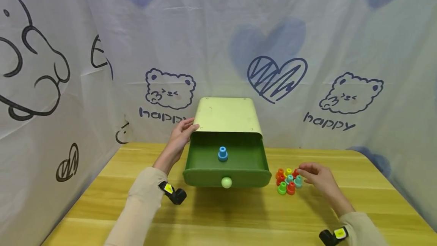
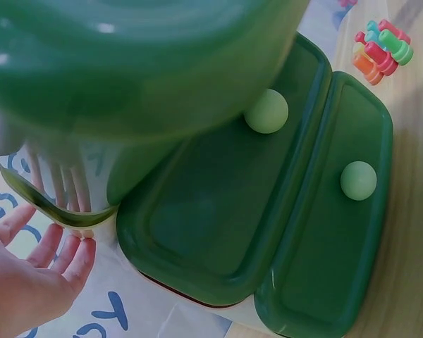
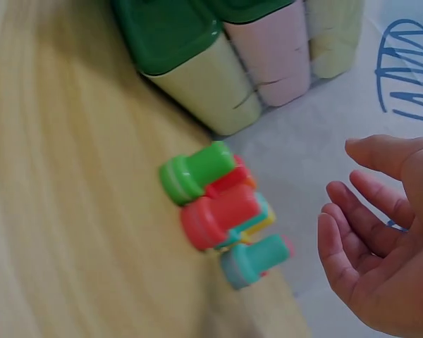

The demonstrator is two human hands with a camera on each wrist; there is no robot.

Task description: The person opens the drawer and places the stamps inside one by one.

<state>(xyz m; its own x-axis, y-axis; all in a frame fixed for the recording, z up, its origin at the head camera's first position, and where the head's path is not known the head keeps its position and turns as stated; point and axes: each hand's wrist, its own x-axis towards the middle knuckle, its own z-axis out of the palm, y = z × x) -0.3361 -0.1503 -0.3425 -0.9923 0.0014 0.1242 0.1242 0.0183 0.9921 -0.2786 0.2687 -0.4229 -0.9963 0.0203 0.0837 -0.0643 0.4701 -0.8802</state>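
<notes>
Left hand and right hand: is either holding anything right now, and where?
Neither grips anything. The left hand rests flat against the drawer box at its upper left corner; the right hand hovers open beside the coloured pegs.

Wooden table (image 1: 218, 219) underneath; white cloth backdrop (image 1: 307, 29) behind and at sides, printed with bears, "happy", blue hearts.

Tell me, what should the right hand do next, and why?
Probably pinch one peg from the pile. The right hand hovers open beside it, holding nothing. The drawer stands open with only one blue peg inside, and the left hand steadies the box.
</notes>
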